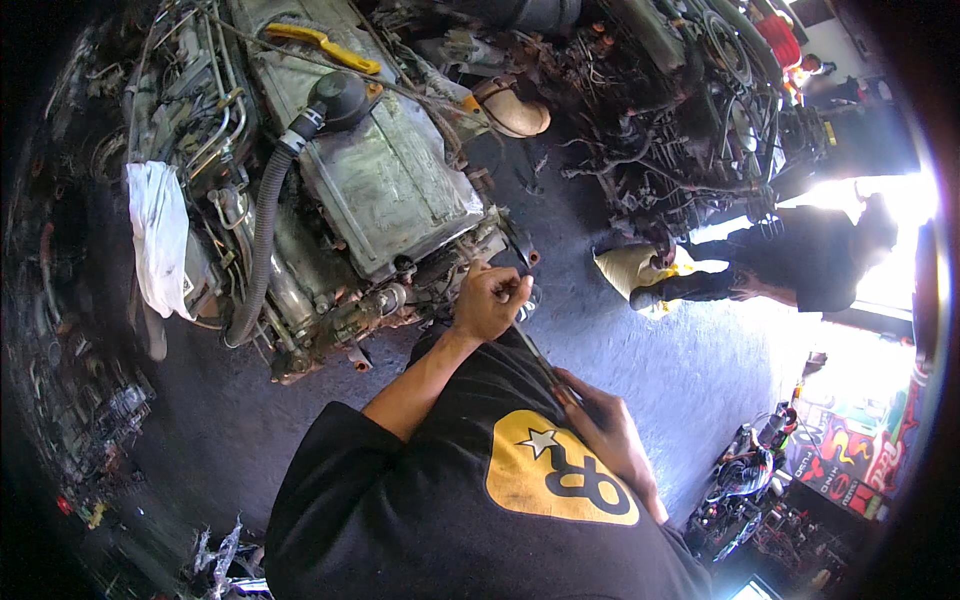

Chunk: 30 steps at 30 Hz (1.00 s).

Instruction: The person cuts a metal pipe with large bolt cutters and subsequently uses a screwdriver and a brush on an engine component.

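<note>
My left hand (490, 300) is closed around the upper end of a long thin metal tool (535, 350), right at the lower corner of a large dirty engine (385, 170). My right hand (605, 430) grips the tool's lower end close to my chest. The tool runs slanted between the two hands. Its tip at the engine is hidden behind my left fist. My black shirt with a yellow patch (555, 470) fills the bottom of the view.
A corrugated hose (262, 230), a white rag (160, 240) and a yellow-handled tool (320, 45) lie on the engine. More engine parts and wiring (660, 110) pile up at the back. Another person (800, 260) crouches at the right on the grey floor (600, 330).
</note>
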Available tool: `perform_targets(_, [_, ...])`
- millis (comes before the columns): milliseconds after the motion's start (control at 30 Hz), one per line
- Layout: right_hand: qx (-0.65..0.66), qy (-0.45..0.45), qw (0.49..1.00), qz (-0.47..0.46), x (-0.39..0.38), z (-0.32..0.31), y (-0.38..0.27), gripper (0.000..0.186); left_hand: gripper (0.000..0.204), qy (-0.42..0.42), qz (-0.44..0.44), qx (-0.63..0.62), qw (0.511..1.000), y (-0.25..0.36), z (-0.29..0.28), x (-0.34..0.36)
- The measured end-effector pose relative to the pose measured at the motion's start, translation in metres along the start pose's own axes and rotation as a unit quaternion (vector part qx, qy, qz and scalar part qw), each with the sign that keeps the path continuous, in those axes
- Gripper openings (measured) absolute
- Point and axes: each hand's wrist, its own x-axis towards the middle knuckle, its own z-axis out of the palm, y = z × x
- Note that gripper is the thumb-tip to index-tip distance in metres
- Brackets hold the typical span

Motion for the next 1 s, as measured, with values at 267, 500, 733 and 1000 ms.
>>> perform_targets(267, [0.038, 0.002, 0.999, 0.038, -0.023, -0.018, 0.0, 0.048, 0.039, -0.005, 0.038, 0.05, 0.998, 0.016, -0.002, -0.006])
perform_targets(500, [0.033, -0.001, 0.999, 0.002, -0.016, -0.017, 0.002, 0.05, 0.038, 0.011, 0.103, 0.071, 0.992, 0.021, -0.011, 0.017])
perform_targets(733, [0.02, 0.005, 1.0, -0.016, -0.015, -0.013, 0.007, 0.048, 0.04, 0.001, 0.105, 0.075, 0.992, 0.014, -0.008, 0.012])
perform_targets(1000, [0.029, 0.015, 0.999, -0.024, -0.011, -0.01, 0.005, 0.047, 0.04, 0.013, 0.11, 0.072, 0.991, 0.014, -0.009, 0.019])
